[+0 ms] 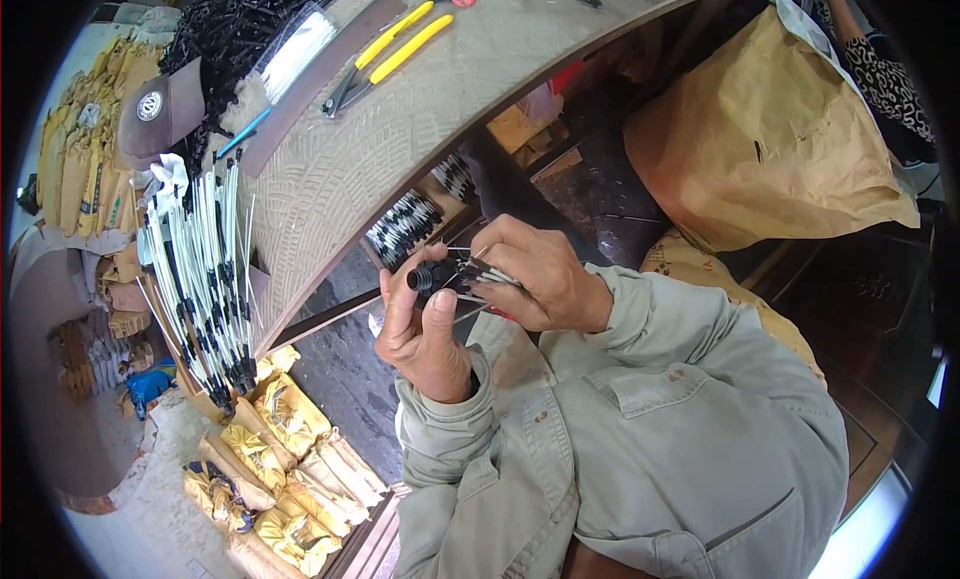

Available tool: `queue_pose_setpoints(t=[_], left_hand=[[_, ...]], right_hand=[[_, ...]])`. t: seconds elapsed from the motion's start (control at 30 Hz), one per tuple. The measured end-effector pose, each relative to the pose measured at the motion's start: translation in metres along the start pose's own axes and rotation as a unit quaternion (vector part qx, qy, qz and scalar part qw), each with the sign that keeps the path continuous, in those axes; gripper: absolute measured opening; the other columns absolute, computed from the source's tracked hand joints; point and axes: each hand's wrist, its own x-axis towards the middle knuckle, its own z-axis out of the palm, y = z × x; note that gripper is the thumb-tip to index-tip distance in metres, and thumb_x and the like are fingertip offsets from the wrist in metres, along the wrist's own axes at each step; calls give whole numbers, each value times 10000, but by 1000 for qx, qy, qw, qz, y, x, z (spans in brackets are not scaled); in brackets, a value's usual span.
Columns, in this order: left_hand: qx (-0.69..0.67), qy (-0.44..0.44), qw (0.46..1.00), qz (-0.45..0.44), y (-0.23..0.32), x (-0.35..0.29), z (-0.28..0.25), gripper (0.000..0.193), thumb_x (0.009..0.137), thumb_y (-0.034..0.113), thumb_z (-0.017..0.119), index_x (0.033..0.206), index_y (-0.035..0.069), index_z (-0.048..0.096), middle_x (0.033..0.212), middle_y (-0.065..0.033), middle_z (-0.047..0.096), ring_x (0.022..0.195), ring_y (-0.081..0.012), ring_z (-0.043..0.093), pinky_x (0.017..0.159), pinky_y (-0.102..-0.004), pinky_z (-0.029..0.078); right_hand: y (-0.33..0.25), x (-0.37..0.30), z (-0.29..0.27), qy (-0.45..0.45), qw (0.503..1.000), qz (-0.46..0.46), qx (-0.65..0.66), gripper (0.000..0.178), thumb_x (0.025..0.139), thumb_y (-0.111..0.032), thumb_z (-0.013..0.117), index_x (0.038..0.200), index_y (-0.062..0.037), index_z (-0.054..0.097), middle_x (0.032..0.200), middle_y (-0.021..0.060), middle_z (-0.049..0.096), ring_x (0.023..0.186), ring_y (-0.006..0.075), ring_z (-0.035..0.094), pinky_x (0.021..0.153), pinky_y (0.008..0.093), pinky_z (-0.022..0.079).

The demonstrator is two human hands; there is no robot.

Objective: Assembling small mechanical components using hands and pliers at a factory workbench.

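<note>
In front of my chest, my left hand is closed round a small black ribbed cylindrical part held between thumb and fingers. Right beside it, my right hand grips a small bunch of thin pale rods, which meet the black part at their near ends. Exactly how the rods join it is hidden by my fingers. Both hands are off the table, between its edge and my grey-green jacket.
Yellow-handled cutters lie on the patterned table. At its left edge stand bundled silvery rods with black joints, near a dark cap and a black heap. Wrapped packages lie below; a large brown paper sack stands right.
</note>
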Motion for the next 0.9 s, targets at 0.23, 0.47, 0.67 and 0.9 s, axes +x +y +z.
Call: queue_pose_setpoints(t=[0.23,0.47,0.67,0.9], left_hand=[[13,25,1000,-4,0,0,3,278,783,154,646,1010,-7,651,979,-73,669,972,-173,599,1094,-455,76],[4,29,1000,-9,-1,1,0,284,792,147,633,1018,-25,642,970,-84,667,975,-183,595,1094,-452,100],[20,-23,999,30,-1,5,-4,300,807,147,613,1042,-39,621,970,-100,658,1002,-202,580,1088,-446,137],[28,-27,999,24,0,6,-4,299,806,128,611,1057,-35,615,975,-85,659,1008,-185,578,1088,-443,135]], right_hand=[[-1,-4,7,73,994,41,64,213,739,-63,685,863,3,524,810,150,538,631,276,549,522,336,431],[5,-2,8,32,999,-6,34,194,749,-44,679,842,-5,513,728,129,537,606,269,542,510,335,413],[15,10,-7,-111,980,90,137,120,786,-57,643,813,7,545,718,84,500,642,186,521,574,267,403],[22,9,-1,-118,835,258,471,243,793,-56,650,994,-41,515,913,8,484,832,96,489,773,252,406]])
